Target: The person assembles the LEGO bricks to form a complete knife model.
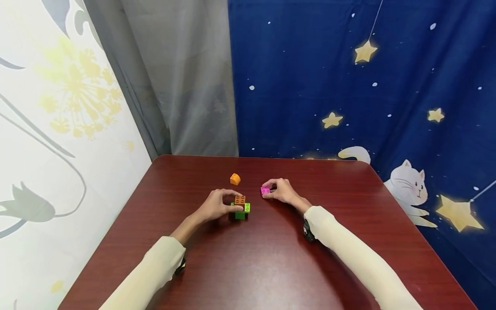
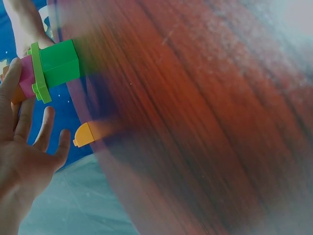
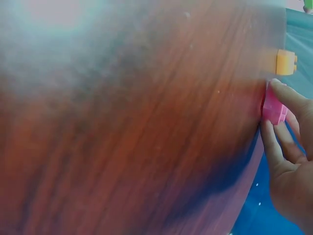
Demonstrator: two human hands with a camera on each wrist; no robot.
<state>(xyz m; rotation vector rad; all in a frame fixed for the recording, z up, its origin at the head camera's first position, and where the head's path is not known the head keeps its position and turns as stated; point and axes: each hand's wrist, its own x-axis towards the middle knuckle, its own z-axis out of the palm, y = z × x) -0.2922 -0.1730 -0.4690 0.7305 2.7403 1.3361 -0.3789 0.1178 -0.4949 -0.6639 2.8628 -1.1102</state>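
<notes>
My left hand (image 1: 218, 206) grips a small stack of toy building bricks between thumb and fingers. On top of the stack is an orange-brown brick (image 1: 240, 199); the left wrist view shows a pink brick (image 2: 27, 74) below it, then a lime green plate (image 2: 41, 73) and a green brick (image 2: 60, 62) at the bottom. To the right, my right hand (image 1: 284, 191) pinches a separate pink brick (image 1: 265, 190), studs up, close over the tabletop. In the right wrist view, thumb and fingers lie on opposite sides of this pink brick (image 3: 275, 108).
An orange brick with a curved side (image 1: 234, 179) sits on the table beyond and between both hands. The dark red wooden table (image 1: 248, 267) ends at a far edge before a grey curtain (image 1: 197, 86) and a blue star-patterned curtain (image 1: 302, 77).
</notes>
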